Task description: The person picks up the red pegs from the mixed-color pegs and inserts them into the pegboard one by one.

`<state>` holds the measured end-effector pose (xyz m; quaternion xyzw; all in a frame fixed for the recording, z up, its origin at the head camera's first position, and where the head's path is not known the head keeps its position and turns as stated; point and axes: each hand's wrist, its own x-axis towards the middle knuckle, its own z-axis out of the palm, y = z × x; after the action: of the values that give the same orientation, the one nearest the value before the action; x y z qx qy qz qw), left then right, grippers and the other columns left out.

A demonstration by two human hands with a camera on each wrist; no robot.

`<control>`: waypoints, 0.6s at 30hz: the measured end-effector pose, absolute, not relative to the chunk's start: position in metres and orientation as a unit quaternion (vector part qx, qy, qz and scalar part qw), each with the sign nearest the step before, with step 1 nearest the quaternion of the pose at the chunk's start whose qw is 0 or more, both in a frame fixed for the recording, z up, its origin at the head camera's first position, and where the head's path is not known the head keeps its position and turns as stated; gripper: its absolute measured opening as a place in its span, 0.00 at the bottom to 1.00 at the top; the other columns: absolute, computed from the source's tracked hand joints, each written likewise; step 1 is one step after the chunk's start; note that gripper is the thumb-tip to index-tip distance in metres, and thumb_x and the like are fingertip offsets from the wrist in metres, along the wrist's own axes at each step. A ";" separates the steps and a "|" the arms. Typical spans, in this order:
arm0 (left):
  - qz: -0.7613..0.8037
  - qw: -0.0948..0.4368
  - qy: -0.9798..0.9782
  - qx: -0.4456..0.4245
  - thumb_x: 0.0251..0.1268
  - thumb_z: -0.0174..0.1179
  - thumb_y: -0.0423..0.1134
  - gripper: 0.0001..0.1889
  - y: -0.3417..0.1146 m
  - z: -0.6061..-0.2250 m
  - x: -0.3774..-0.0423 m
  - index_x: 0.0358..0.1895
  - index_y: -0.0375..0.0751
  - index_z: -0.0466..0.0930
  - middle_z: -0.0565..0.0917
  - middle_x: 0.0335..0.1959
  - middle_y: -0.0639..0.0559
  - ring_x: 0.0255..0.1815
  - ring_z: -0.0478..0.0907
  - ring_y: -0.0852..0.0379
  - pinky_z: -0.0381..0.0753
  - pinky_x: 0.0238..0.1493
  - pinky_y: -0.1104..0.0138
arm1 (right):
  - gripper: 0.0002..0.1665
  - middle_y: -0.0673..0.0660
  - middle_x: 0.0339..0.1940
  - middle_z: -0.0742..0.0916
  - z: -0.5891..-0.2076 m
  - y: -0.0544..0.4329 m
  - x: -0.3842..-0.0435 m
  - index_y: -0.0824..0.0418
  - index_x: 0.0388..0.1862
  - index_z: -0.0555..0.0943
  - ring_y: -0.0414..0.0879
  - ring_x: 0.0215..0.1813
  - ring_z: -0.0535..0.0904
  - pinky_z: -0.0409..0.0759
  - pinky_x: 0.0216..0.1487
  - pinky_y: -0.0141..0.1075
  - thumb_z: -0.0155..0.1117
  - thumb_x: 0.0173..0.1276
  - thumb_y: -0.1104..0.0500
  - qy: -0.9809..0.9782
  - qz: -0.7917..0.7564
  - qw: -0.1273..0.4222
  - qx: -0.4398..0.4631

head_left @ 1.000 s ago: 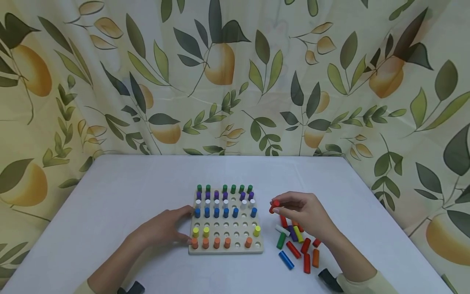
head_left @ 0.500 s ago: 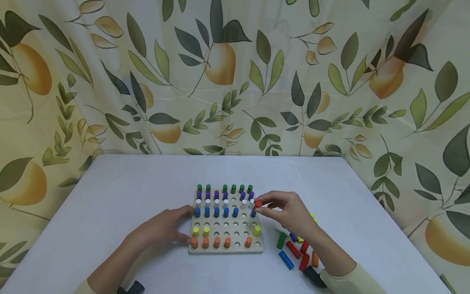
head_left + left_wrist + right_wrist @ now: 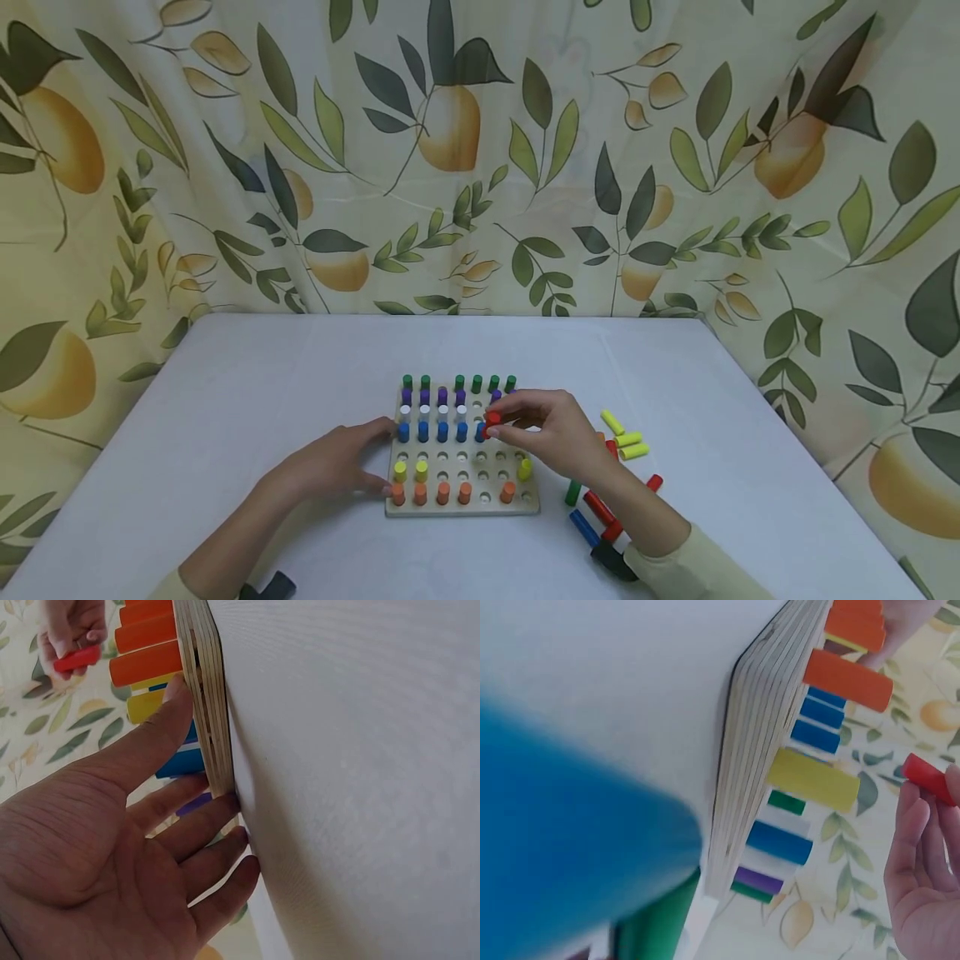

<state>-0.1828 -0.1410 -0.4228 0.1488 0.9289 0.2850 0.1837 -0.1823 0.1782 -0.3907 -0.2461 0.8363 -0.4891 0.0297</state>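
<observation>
A wooden pegboard (image 3: 457, 507) lies on the table with rows of coloured pegs standing in it. My left hand (image 3: 330, 464) rests at its left side, thumb near the front orange pegs and fingertips along the edge. The left wrist view shows that hand (image 3: 127, 847) with its fingers extended against the layered wooden side. Above the board, my right hand (image 3: 551, 429) pinches a red peg (image 3: 492, 419) between thumb and fingers, tilted near the blue row. Several holes in the row between the blue and yellow pegs (image 3: 422, 471) are bare. My right hand hides some pegs at the right.
Loose pegs lie right of the board, partly under my right forearm: yellow pegs (image 3: 628, 438), red pegs (image 3: 597, 507), a green peg (image 3: 573, 492) and a blue peg (image 3: 584, 528). A patterned curtain (image 3: 480, 217) hangs behind the white table (image 3: 300, 358).
My right hand has carried the red peg leftward from above the loose pegs to over the board. Its forearm now uncovers yellow pegs at the far side. My left hand has stayed put.
</observation>
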 end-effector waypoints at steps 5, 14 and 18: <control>0.287 0.185 0.928 0.149 0.49 0.83 0.43 0.39 -0.141 -0.423 -0.183 0.67 0.49 0.76 0.77 0.69 0.46 0.72 0.70 0.39 0.72 0.67 0.39 | 0.12 0.48 0.44 0.89 -0.390 0.170 -0.182 0.59 0.51 0.89 0.44 0.44 0.87 0.87 0.48 0.42 0.74 0.69 0.61 0.834 -0.490 0.033 -0.252; 0.289 0.183 0.928 0.151 0.48 0.83 0.43 0.39 -0.141 -0.422 -0.183 0.67 0.49 0.76 0.77 0.70 0.45 0.73 0.69 0.38 0.70 0.68 0.39 | 0.13 0.48 0.45 0.89 -0.391 0.160 -0.182 0.60 0.51 0.88 0.43 0.45 0.87 0.87 0.49 0.44 0.75 0.69 0.60 0.831 -0.489 0.031 -0.265; 0.290 0.183 0.927 0.151 0.48 0.83 0.43 0.39 -0.142 -0.422 -0.183 0.67 0.49 0.76 0.77 0.70 0.45 0.73 0.68 0.38 0.70 0.68 0.39 | 0.13 0.47 0.44 0.89 -0.389 0.153 -0.182 0.60 0.51 0.88 0.44 0.44 0.86 0.87 0.48 0.43 0.75 0.69 0.60 0.831 -0.486 0.035 -0.269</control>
<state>-0.1827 -0.1420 -0.4224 0.1512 0.9272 0.2896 0.1832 -0.1821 0.1534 -0.3893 -0.2686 0.8312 -0.4855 0.0346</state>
